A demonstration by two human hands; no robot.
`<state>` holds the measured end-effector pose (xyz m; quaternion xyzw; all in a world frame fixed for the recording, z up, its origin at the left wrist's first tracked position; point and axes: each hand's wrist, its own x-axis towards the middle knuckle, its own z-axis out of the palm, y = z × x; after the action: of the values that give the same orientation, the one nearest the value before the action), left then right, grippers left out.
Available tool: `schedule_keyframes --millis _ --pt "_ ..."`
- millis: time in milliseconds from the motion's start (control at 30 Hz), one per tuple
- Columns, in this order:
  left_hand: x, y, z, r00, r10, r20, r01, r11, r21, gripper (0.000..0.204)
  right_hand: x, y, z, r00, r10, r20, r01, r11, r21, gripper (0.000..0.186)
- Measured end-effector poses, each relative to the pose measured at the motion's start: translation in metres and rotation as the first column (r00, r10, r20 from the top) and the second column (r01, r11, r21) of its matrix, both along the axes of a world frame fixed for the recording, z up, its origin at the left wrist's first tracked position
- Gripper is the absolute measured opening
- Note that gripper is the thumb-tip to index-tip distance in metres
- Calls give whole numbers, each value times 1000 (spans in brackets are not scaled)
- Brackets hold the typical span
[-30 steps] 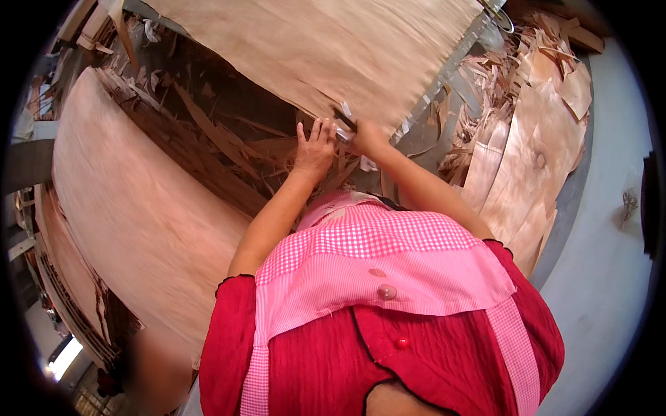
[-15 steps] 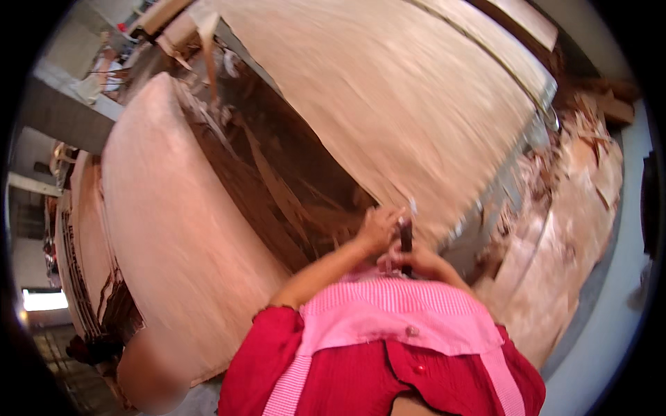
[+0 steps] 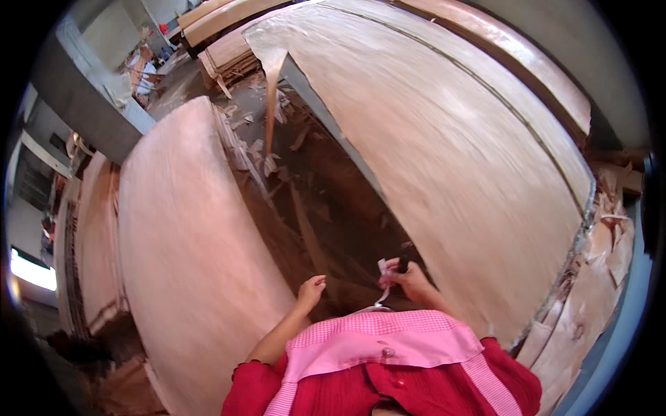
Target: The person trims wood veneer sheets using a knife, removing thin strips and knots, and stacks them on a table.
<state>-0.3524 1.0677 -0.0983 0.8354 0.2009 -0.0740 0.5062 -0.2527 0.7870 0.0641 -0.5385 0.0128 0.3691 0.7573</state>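
My right hand point(image 3: 413, 281) is closed around a small dark-handled tool point(image 3: 403, 263), beside the near left edge of a large pale wood veneer sheet point(image 3: 458, 145). A narrow white strip point(image 3: 381, 266) shows at its fingertips, and a thin white piece hangs below toward my apron; whether they are joined I cannot make out. Apart from it, to the left, my left hand point(image 3: 312, 291) has its fingers curled together over the dark gap, near a second stack of veneer point(image 3: 187, 208). Anything between those fingers is too small to tell.
Between the two veneer stacks lies a dark floor gap point(image 3: 333, 201) strewn with torn scraps. A long veneer sliver point(image 3: 272, 97) hangs at the far corner. Broken veneer point(image 3: 583, 312) lies along the right side. A grey post point(image 3: 90, 90) stands at far left.
My hands were together at the veneer sheet's near corner. They are now apart, the left one lower and to the left, the right one drawn back. The view has shifted too.
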Motion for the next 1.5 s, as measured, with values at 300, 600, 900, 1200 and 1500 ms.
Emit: schedule_keyframes --millis 300,600,900,1200,1500 --pt "218 190 7 984 27 179 -11 996 -91 34 155 146 6 997 79 -20 -81 991 -104 28" --pt "475 355 21 968 233 89 -225 970 -88 69 333 284 -49 992 52 -116 -46 998 53 6" --pt "706 473 -18 921 354 160 -385 887 254 74 404 332 -62 989 -138 -52 126 973 -192 7" --pt "757 448 149 948 -57 -313 -302 145 -942 21 404 413 -77 822 -536 -191 430 806 -407 8" --pt "736 420 39 867 -280 -412 -315 332 -889 27 398 469 -88 765 -567 -306 428 802 -417 15"
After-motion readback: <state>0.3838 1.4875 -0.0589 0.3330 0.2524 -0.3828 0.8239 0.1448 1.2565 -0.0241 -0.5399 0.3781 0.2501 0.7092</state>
